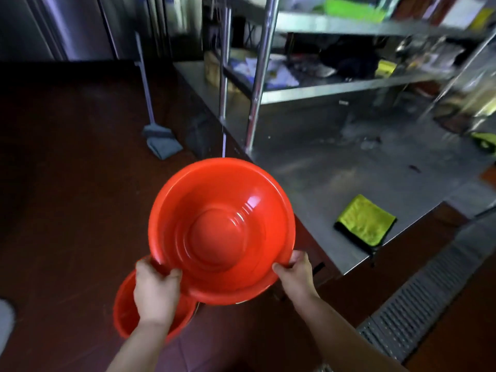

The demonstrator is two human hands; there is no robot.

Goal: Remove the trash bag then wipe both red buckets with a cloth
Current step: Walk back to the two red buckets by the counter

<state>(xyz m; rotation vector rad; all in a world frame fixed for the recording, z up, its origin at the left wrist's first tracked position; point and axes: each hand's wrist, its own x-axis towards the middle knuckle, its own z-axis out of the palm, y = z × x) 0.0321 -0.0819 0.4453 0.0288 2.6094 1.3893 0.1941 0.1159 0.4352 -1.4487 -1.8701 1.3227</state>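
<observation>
Upper red bucket (222, 232): round, glossy plastic, held in the air, mouth tilted toward the camera so the stepped interior and raised base disc show. Left hand (155, 294) is clamped on the near-left rim, thumb inside. Right hand (295, 272) is clamped on the near-right rim, thumb on the rim's inner edge, fingers behind.

Second red bucket (128, 315): same colour, lower, partly hidden behind the left hand and the held bucket; it appears to stand on the floor (67, 183), mouth up. Whether the two buckets touch cannot be told.

Cloth (366, 222): yellow-green with a dark edge, folded, lying flat near the front edge of the steel surface (322, 178), right of the held bucket and apart from it.

Shelf rack (335, 87): steel posts and tiers standing on the surface, carrying blurred clutter, including a green item on the top tier.

Broom and dustpan (159, 138): grey, upright against the surface's left end.

Floor: dark red-brown. Drain grate (418, 304): metal, running diagonally at lower right.

Steel cabinet (67, 25): top left background.
</observation>
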